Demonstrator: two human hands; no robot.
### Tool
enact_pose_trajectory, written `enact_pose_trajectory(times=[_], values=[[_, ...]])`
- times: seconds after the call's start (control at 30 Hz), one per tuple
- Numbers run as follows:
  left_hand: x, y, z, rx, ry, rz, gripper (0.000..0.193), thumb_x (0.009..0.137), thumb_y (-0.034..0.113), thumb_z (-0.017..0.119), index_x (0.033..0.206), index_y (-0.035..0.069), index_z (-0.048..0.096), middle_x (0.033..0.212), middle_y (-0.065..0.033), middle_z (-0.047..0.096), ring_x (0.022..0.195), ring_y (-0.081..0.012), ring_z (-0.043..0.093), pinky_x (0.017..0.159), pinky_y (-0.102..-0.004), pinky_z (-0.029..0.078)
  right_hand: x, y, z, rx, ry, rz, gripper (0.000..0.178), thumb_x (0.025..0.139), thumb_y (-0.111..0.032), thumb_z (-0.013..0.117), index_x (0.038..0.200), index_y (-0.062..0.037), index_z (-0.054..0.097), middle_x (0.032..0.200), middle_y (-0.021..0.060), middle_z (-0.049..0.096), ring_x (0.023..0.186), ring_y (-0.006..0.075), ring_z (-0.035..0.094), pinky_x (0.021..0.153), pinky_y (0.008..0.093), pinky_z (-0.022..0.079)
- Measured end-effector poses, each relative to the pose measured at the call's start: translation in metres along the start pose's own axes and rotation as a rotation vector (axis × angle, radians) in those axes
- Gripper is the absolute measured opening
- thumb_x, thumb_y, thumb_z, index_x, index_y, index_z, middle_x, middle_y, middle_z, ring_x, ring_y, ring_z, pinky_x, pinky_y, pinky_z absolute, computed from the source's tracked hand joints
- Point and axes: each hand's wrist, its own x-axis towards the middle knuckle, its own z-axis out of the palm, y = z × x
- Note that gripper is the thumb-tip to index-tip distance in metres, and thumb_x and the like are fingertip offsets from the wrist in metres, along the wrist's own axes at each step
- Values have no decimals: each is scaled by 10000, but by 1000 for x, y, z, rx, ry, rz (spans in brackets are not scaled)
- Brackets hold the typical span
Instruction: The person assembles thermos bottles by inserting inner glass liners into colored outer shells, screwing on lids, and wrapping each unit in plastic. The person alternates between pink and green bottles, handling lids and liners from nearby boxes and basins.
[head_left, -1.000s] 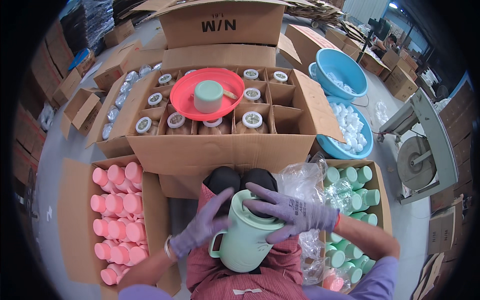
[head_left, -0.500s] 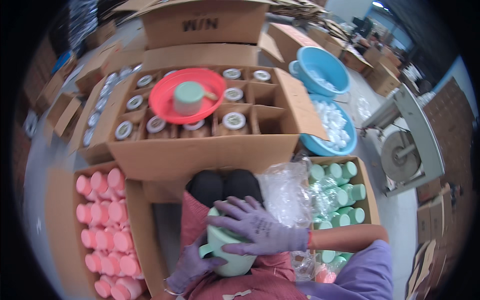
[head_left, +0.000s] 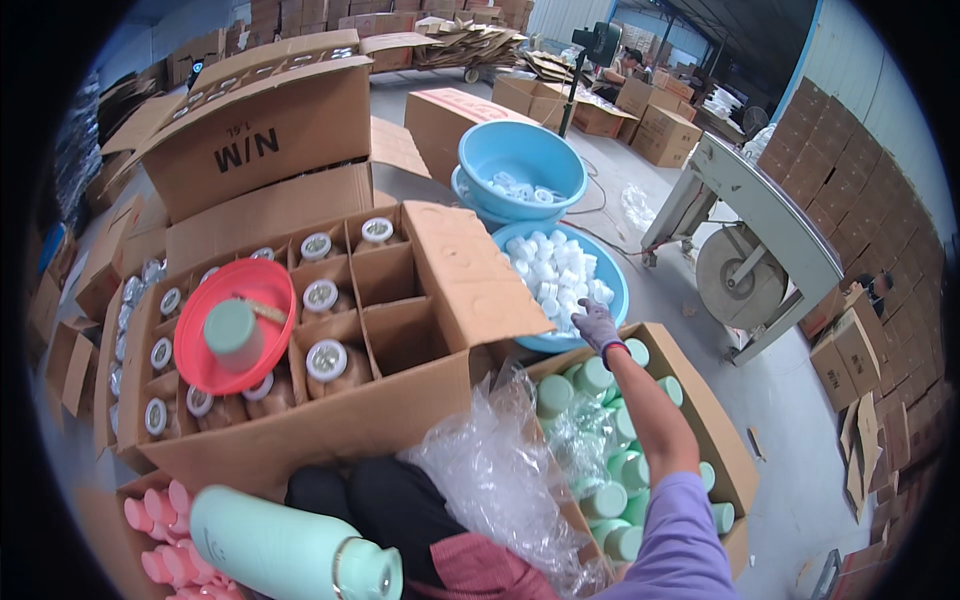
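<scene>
A mint-green bottle [head_left: 290,550] lies tilted at the lower left, above my lap, its narrower neck end with a thin band pointing right. My left hand is out of sight, so what supports the bottle is hidden. My right hand [head_left: 597,328], in a light purple glove, reaches far out at the near right edge of a blue basin [head_left: 622,275]. White caps [head_left: 560,270] fill that basin, and my stretched fingers touch or nearly touch the closest ones. Below my right forearm stands a carton [head_left: 725,440] of mint-green bottles [head_left: 605,500].
A divided carton [head_left: 300,425] holds bottles with silvery tops; a red basin [head_left: 190,365] with a green cup [head_left: 232,335] rests on it. Crumpled clear plastic [head_left: 490,460] lies beside my knees. Pink bottles [head_left: 165,510], another blue basin [head_left: 520,140] and a grey machine [head_left: 760,210] surround me.
My right hand has left the bottle and stretched forward right to the white caps. The bottle has gone from upright in my lap to tilted at lower left. The view has swung right.
</scene>
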Motion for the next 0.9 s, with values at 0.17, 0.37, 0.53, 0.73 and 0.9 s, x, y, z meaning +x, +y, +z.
enact_pose_trajectory(times=[0.17,0.37,0.53,0.73,0.9], values=[[-11,-8,2,-574,50,-74,440,907,303,707,1250,59,578,976,-98,661,882,-208,618,832,-418,474,52,3,75,-273,-147,55,611,871,-274,601,1460,-189,461,1469,254,414,1289,433,517,1060,473,461],[-28,0,-16,-939,88,-211,408,952,322,666,1261,74,569,1000,-123,641,948,-238,590,925,-478,440,72,85,100,-545,337,-128,563,882,-302,621,1292,80,562,1395,230,535,1304,395,489,1133,426,358],[-39,-14,-14,-522,51,22,400,1043,426,491,1231,89,594,916,-50,673,861,-210,665,834,-408,554,-99,-68,-34,1023,371,-55,245,927,-212,696,955,-39,525,860,53,562,737,122,551,641,274,468],[-37,-18,-23,-403,-39,3,479,1031,473,482,1250,53,556,882,-74,669,878,-258,668,977,-527,537,-327,-251,-63,923,-151,-838,444,811,-178,808,1169,-11,604,1023,140,618,780,274,637,716,371,536],[-45,-19,1,-421,-116,31,472,1033,459,491,1249,43,551,812,-61,638,856,-266,666,968,-525,536,-345,-304,-47,596,97,-964,498,836,-296,761,1188,1,572,1154,213,560,998,400,597,867,468,501]])
